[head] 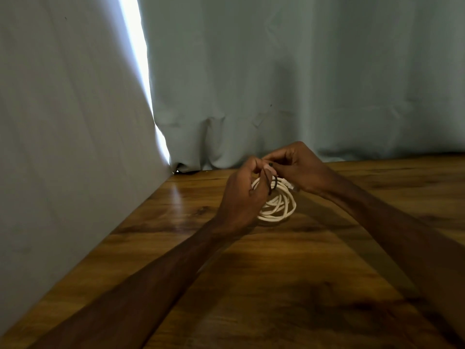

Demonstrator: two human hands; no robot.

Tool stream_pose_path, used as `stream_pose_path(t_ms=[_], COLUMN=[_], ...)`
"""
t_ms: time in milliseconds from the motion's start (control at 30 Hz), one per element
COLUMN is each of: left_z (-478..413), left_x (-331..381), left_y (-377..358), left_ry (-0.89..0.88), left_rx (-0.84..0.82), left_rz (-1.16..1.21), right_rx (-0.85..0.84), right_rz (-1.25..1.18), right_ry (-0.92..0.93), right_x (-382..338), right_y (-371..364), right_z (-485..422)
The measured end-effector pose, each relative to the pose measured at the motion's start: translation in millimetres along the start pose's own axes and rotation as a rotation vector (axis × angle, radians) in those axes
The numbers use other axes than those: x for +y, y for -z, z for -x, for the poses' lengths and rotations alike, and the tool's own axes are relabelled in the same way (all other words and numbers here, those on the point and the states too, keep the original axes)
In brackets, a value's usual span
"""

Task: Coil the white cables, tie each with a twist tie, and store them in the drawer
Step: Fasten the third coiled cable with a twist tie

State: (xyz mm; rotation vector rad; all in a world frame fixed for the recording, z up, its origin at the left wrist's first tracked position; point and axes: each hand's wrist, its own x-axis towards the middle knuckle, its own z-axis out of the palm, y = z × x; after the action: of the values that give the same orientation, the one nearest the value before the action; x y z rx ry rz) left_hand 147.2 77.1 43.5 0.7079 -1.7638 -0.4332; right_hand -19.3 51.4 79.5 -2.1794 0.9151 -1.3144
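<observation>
Head view: the white cable (276, 209) lies coiled in several loose loops on the wooden table (289, 285), its lower loops resting on the top and its upper edge raised between the two hands. A dark twist tie (275, 183) wraps over the top of the coil. The left hand (240, 197) comes in on the coil's left, fingers curled round the upper-left loops. The right hand (300, 170) comes in above and to the right of the coil, with thumb and fingertips pinching the tie's dark end just above it. Both forearms cross the table on the near side of the coil.

The tabletop is glossy brown wood grain. Beyond the coil and to its left hang pale blue-grey curtains (302, 71), their hems bunched on the table's far edge, with a bright slit of daylight (137, 59) between two panels.

The hands hide the top of the coil, and the tie's ends cannot be followed. The cable's plug shows only as a blurred white end under the right hand.
</observation>
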Motion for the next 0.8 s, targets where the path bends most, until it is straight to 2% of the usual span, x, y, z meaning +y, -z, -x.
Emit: stream_pose_path(t_ms=[133, 267, 367, 433, 533, 633, 800], left_z=[-1, -5, -9, -10, -16, -19, -16], left_x=[-4, -9, -15, -18, -25, -29, -29], left_y=[0, 2, 10, 16, 26, 33, 31], left_ry=[-0.017, 0.050, 0.119, 0.180, 0.258, 0.293, 0.321], left_rx=[0.037, 0.065, 0.115, 0.140, 0.212, 0.211, 0.161], left_rz=[-0.058, -0.065, -0.092, -0.065, -0.102, -0.117, -0.108], right_rx=[-0.004, 0.127, 0.148, 0.122, 0.000, -0.087, -0.028], right_rz=[0.009, 0.024, 0.114, 0.214, 0.314, 0.396, 0.289], right_ry=[-0.019, -0.011, 0.063, 0.137, 0.247, 0.356, 0.362], right_x=[1, 2, -5, -11, -17, -21, -31], right_y=[-1, 0, 2, 1, -7, -20, -26], right_z=[2, -2, -3, -2, -1, -2, 0])
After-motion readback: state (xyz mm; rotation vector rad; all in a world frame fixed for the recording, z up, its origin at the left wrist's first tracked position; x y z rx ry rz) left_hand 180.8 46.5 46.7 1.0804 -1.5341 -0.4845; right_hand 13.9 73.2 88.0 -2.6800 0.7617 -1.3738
